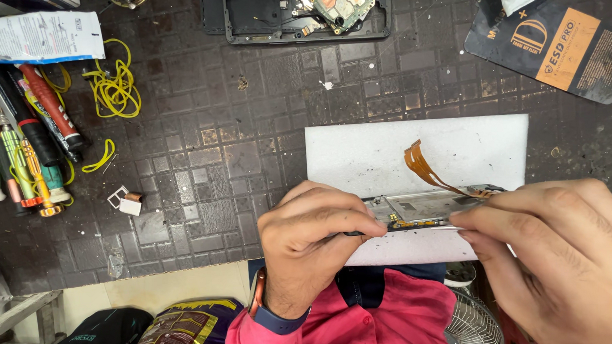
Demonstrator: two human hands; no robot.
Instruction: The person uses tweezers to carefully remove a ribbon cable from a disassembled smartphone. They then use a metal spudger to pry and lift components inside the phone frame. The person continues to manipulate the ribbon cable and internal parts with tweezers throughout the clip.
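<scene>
Both hands (316, 237) (564, 264) pinched, fingertips together

The surface (247, 78) is a dark, worn mat marked with a grid of small squares. A white foam sheet (367, 155) lies on it right of centre. At the left edge lies a bundle of screwdrivers (23, 146) with red, green and black handles, and just beside them loops of yellow wire (115, 87). A small white SIM tray (123, 199) lies below those. An opened phone frame (299, 14) lies at the top edge, a black-and-orange packet (555, 41) at top right, and a white printed box (35, 36) at top left.
</scene>
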